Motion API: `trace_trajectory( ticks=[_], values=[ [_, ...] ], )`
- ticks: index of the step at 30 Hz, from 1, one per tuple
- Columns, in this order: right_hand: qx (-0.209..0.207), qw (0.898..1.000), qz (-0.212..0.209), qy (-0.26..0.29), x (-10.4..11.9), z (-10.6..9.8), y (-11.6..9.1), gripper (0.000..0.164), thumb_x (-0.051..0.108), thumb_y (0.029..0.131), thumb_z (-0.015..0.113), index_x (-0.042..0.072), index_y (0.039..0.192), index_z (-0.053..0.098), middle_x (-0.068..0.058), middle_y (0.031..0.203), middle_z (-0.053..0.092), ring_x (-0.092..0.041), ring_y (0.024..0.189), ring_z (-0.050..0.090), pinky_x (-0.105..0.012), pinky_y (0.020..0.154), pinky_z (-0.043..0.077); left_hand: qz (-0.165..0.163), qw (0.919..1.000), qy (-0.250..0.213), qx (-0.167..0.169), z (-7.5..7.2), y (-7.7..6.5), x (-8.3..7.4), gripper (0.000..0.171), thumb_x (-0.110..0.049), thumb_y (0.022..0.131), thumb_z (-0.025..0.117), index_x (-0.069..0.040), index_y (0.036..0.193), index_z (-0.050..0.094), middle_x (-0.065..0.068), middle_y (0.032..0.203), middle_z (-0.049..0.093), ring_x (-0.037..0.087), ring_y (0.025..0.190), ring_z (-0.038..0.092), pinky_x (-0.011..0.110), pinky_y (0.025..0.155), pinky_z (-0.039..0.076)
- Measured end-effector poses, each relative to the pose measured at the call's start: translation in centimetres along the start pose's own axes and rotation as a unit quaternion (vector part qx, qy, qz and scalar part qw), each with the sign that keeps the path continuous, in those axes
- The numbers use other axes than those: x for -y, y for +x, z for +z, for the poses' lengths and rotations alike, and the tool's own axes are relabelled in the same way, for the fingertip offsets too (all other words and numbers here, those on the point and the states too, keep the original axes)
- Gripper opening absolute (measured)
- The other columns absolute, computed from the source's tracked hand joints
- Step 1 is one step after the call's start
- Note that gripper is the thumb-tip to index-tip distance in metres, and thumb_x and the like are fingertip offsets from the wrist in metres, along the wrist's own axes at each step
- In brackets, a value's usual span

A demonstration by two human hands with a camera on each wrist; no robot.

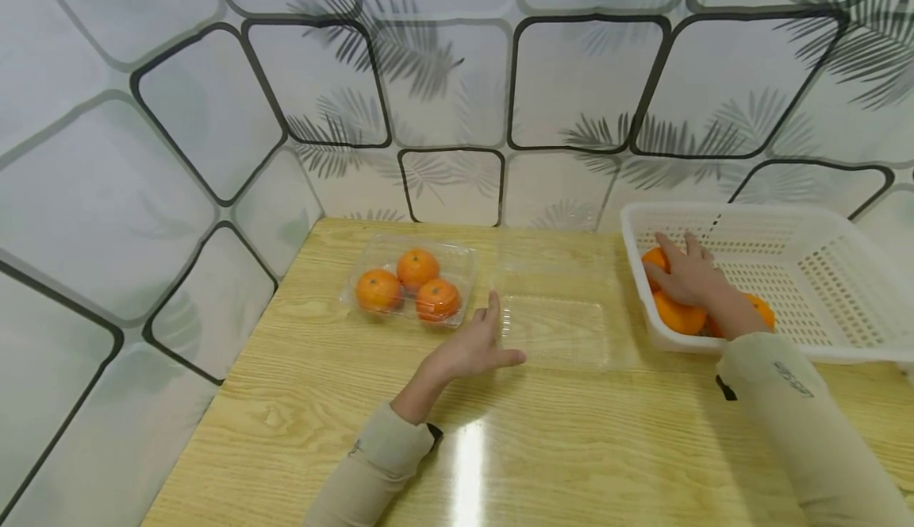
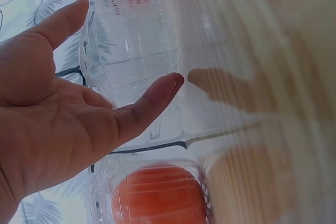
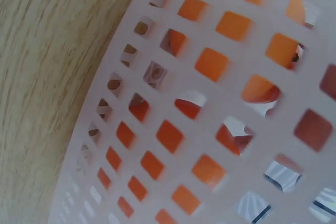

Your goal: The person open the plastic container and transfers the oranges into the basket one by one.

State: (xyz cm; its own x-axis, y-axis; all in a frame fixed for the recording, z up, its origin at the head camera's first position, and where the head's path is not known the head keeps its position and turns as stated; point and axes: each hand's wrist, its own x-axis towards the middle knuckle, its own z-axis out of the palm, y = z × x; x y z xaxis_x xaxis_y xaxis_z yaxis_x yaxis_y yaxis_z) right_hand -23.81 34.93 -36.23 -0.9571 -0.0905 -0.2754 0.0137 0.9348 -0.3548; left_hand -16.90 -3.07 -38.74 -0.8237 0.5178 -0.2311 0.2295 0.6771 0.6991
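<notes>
In the head view my right hand (image 1: 689,273) reaches into a white perforated basket (image 1: 842,281). Its fingers are spread against an orange (image 1: 653,261) by the left wall, with another orange (image 1: 678,314) below the palm. My left hand (image 1: 471,346) hovers at the left edge of a clear plastic clamshell box (image 1: 553,328) that lies with its lid up; thumb and index finger are apart, nothing held. Left of that, a second clear box (image 1: 457,261) contains three oranges (image 1: 417,269). Through the basket's holes the right wrist view shows oranges (image 3: 233,25); the hand there is mostly hidden.
All of it stands on a wooden table (image 1: 300,432). A patterned wall (image 1: 450,186) runs along the table's back and left edges. One more orange (image 1: 758,313) shows beside my right wrist in the basket.
</notes>
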Motion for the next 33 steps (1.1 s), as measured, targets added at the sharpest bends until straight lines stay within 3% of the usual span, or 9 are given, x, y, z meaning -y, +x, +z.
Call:
trace_trajectory(
  ticks=[10, 19, 26, 33],
  values=[
    [-0.013, 1.000, -0.021, 0.006, 0.3, -0.3, -0.9, 0.080, 0.055, 0.104, 0.028, 0.007, 0.159, -0.004, -0.042, 0.153, -0.017, -0.072, 0.132, -0.007, -0.081, 0.100, 0.008, 0.008, 0.9994, -0.023, 0.026, 0.7, 0.1, -0.5, 0.110, -0.044, 0.093, 0.068, -0.004, 0.157, -0.012, 0.035, 0.158, 0.010, 0.041, 0.145, 0.027, 0.047, 0.114, 0.033],
    [-0.028, 0.999, -0.036, 0.006, 0.7, -0.1, -1.2, 0.078, 0.052, 0.105, 0.029, 0.006, 0.159, -0.002, -0.043, 0.153, -0.013, -0.073, 0.132, -0.003, -0.081, 0.101, 0.010, 0.013, 0.9994, -0.012, 0.029, 0.7, 0.0, -0.5, 0.110, -0.043, 0.094, 0.067, -0.003, 0.157, -0.013, 0.035, 0.159, 0.011, 0.041, 0.147, 0.021, 0.046, 0.116, 0.030],
    [-0.027, 0.999, -0.037, 0.013, 0.9, -0.3, -1.6, 0.076, 0.050, 0.106, 0.029, 0.005, 0.159, -0.002, -0.043, 0.153, -0.014, -0.074, 0.131, -0.003, -0.080, 0.101, 0.010, 0.027, 0.9989, -0.017, 0.035, 0.6, 0.1, -0.4, 0.110, -0.041, 0.093, 0.069, -0.004, 0.157, -0.013, 0.030, 0.160, 0.010, 0.038, 0.150, 0.012, 0.045, 0.118, 0.024],
    [-0.034, 0.999, -0.038, 0.012, 1.2, -0.2, -1.7, 0.075, 0.047, 0.107, 0.029, 0.004, 0.159, -0.001, -0.043, 0.153, -0.012, -0.073, 0.131, -0.001, -0.080, 0.102, 0.011, 0.040, 0.9981, -0.033, 0.035, 0.2, 0.2, 0.1, 0.109, -0.036, 0.094, 0.069, -0.004, 0.157, -0.014, 0.023, 0.163, 0.000, 0.039, 0.150, 0.005, 0.047, 0.120, 0.016]
  ],
)
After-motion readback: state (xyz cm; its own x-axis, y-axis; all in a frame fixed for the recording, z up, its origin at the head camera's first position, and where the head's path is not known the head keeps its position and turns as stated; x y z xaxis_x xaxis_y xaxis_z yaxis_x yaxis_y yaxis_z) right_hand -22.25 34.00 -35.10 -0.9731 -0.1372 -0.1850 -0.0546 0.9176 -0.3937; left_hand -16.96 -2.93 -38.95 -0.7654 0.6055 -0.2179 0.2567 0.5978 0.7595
